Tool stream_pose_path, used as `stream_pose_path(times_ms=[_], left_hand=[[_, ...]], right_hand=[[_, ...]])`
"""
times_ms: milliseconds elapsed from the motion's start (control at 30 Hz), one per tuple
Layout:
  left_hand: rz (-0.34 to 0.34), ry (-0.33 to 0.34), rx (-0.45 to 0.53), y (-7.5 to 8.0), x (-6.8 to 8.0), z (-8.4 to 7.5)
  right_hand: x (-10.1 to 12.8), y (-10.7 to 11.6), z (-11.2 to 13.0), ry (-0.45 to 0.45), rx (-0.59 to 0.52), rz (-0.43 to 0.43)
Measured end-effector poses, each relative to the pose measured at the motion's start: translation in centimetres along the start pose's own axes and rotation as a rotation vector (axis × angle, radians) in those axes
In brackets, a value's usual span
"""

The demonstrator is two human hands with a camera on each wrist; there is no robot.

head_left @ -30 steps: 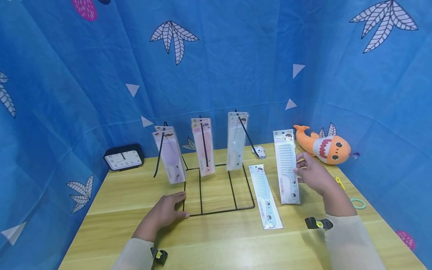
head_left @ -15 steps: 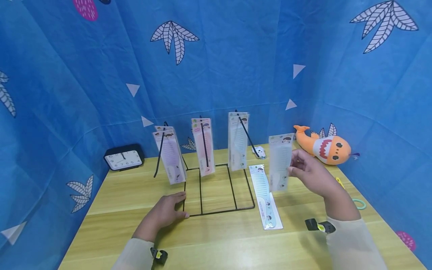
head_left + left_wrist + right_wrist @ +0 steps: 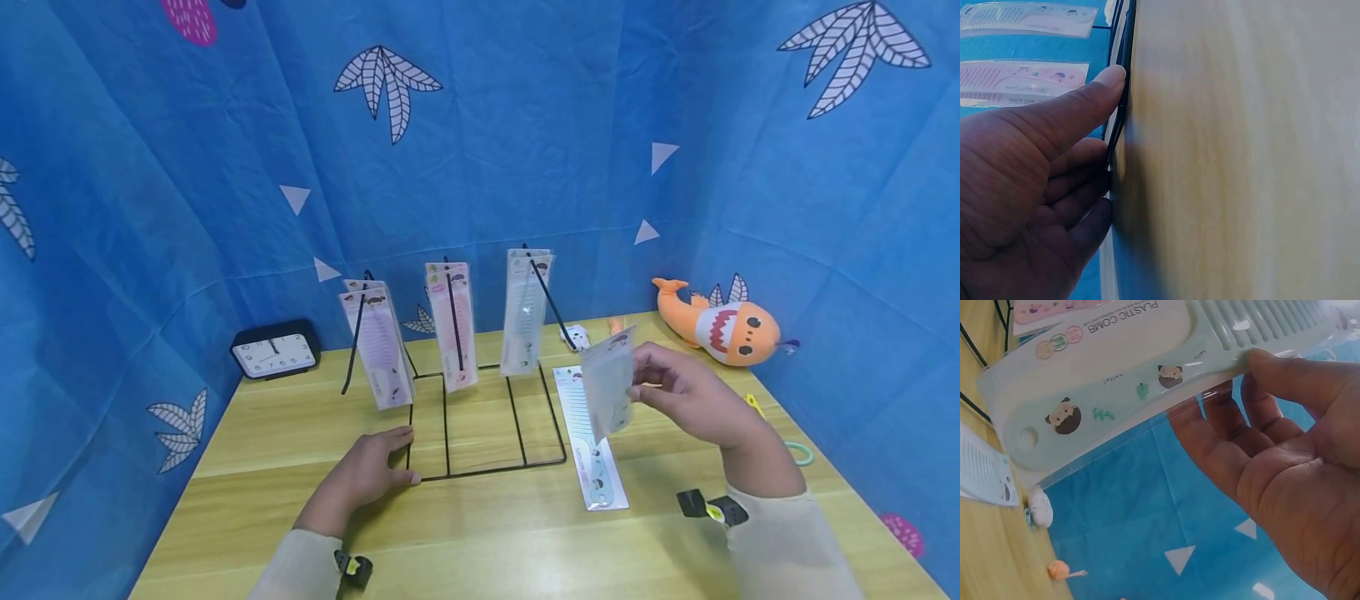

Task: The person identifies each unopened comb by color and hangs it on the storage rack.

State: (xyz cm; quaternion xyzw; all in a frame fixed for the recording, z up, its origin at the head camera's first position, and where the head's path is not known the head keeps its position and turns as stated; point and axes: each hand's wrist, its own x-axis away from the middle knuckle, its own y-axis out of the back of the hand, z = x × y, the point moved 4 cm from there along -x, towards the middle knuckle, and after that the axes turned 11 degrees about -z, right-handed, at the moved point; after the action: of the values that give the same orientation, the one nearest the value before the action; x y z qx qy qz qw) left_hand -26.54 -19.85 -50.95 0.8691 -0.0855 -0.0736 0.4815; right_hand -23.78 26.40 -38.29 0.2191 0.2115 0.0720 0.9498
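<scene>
My right hand [image 3: 686, 396] pinches a packaged pale green comb [image 3: 608, 383] by its edge; in the right wrist view the comb [image 3: 1116, 406] lies across the top, lettered "PLASTIC COMB". Held in the air, it is tilted and partly covers another packaged comb [image 3: 588, 450] lying on the table. My left hand [image 3: 367, 468] rests at the front left corner of a black wire rack [image 3: 495, 472]. In the left wrist view the left thumb [image 3: 1110, 76] touches the wire. Packaged purple [image 3: 381, 350], pink [image 3: 452, 325] and pale green combs [image 3: 526, 312] hang from the rack's hooks.
A black-framed clock [image 3: 273, 354] stands at the left. An orange plush shark [image 3: 720, 325] sits at the back right. A small white figure [image 3: 576, 337], a yellow item [image 3: 755, 407] and a green ring [image 3: 798, 453] lie about. Blue patterned cloth [image 3: 480, 167] borders the table.
My right hand has lifted the packaged comb off the right side and brought it left, turning and tilting it above the lying comb. My left hand stays at the rack corner.
</scene>
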Motion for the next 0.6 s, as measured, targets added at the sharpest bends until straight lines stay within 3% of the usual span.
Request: stream_pose_path(times_ms=[167,600], left_hand=[[0.000,-0.002,-0.009,-0.1,-0.1,0.1],[-0.002,0.002,-0.019,-0.1,-0.2,0.1]], right_hand=[[0.1,-0.6,0.6,-0.042,0.046,0.035],[-0.2,-1.6,0.3,-0.049,0.057,0.047]])
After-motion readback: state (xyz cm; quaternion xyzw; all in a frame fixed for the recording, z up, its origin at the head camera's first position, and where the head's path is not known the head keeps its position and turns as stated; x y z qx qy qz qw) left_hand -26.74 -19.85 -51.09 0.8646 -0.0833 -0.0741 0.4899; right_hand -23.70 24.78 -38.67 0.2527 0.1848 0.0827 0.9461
